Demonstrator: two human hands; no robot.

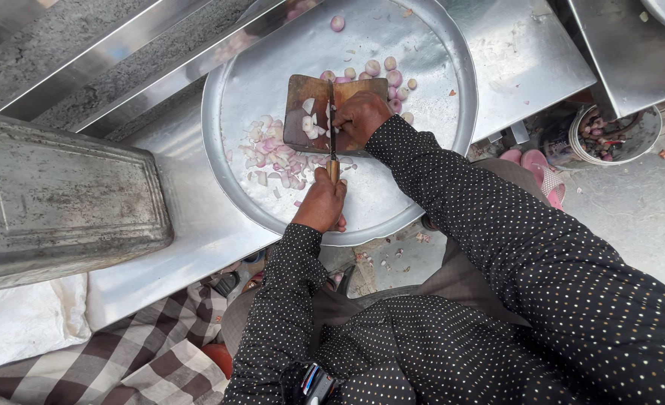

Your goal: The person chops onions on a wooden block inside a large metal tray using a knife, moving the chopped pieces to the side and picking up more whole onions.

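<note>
My left hand (pixel 322 204) grips the wooden handle of a knife (pixel 332 135), whose blade stands edge-down across a small wooden cutting board (pixel 308 97). My right hand (pixel 360 116) rests on the board right of the blade, fingers curled over a shallot piece that is mostly hidden. The board lies in a large round metal tray (pixel 430 142). Chopped shallot pieces (pixel 272 154) are heaped on the tray left of and below the board. Several whole peeled shallots (pixel 388 75) lie above and right of the board.
A dented rectangular metal tin (pixel 62 195) lies on the steel counter (pixel 197 232) at the left. A small bucket of peels (pixel 613 135) and pink sandals (pixel 535 161) are on the floor at right. A checked cloth (pixel 145 352) and white sack (pixel 25 322) lie bottom left.
</note>
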